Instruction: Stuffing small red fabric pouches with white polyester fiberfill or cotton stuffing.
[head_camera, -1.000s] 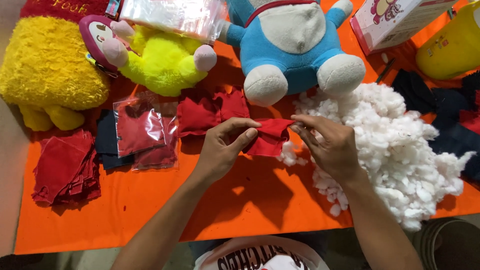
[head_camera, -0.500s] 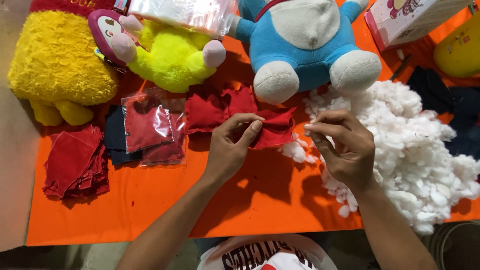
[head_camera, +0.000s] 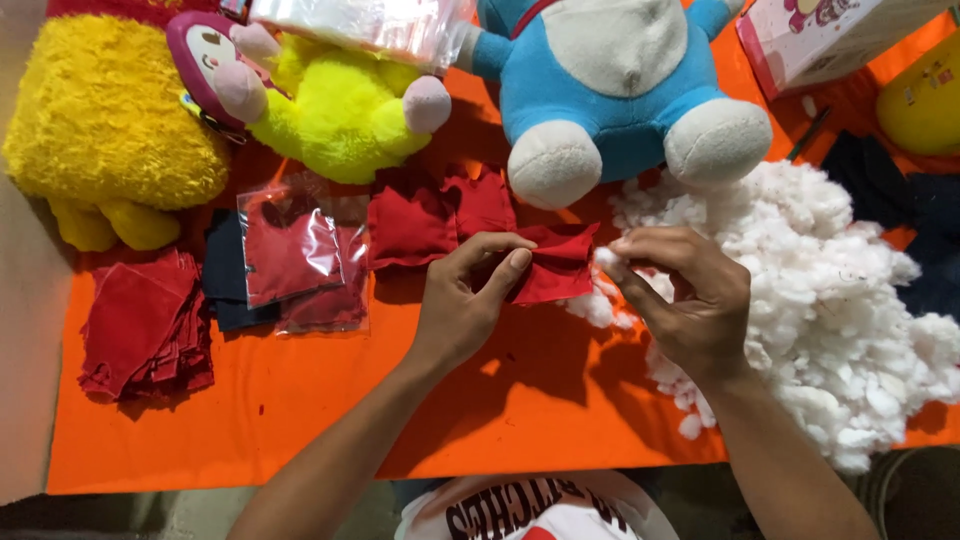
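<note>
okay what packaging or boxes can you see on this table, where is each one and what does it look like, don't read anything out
Clear plastic bag: flat on the orange cloth, left of the left hand, red fabric inside.
Crinkled clear bag: top edge, over the yellow-green plush toy.
Pink and white carton: top right corner, boxy, cartoon picture on its side.
Yellow container: right edge, small labels.
</note>
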